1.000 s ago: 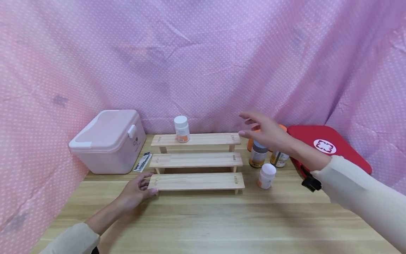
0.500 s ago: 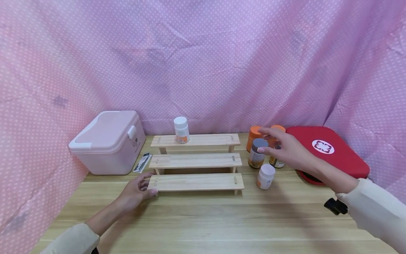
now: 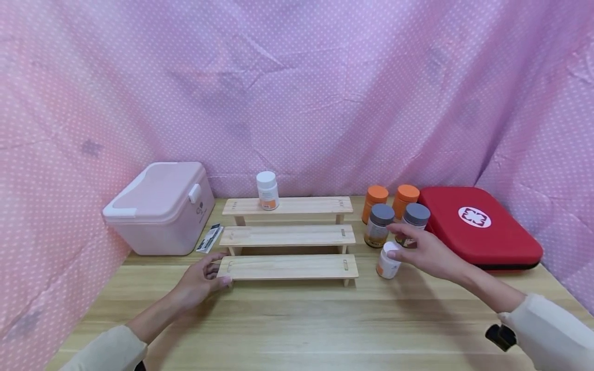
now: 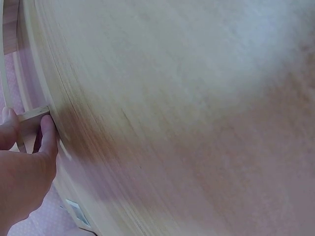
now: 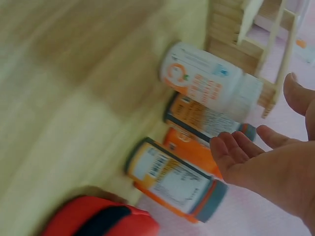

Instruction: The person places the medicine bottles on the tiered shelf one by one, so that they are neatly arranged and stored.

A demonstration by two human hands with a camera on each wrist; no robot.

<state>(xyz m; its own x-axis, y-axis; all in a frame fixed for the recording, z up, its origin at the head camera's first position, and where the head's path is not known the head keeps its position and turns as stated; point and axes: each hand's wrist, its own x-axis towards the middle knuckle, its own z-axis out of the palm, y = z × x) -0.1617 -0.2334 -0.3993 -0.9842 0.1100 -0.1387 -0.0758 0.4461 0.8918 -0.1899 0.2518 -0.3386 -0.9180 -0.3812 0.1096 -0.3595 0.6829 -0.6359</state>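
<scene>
A three-tier wooden rack stands on the table, and my left hand grips the left end of its lowest step. In the left wrist view, thumb and fingers pinch the rack's wooden end piece. My right hand hovers with parted fingers over a small white pill bottle at the rack's right. Seen from the right wrist, that hand is apart from the bottle and holds nothing. Another white pill bottle stands upright on the top step, left of its middle.
Behind the right hand stand two grey-capped bottles and two orange bottles. A red first-aid case lies at the far right. On the left are a pink lidded box and a small printed packet. Pink dotted cloth hangs behind.
My right hand has moved from beside the top step, past the grey-capped bottles, down toward the white pill bottle at the front right. The left hand keeps its place on the rack.
</scene>
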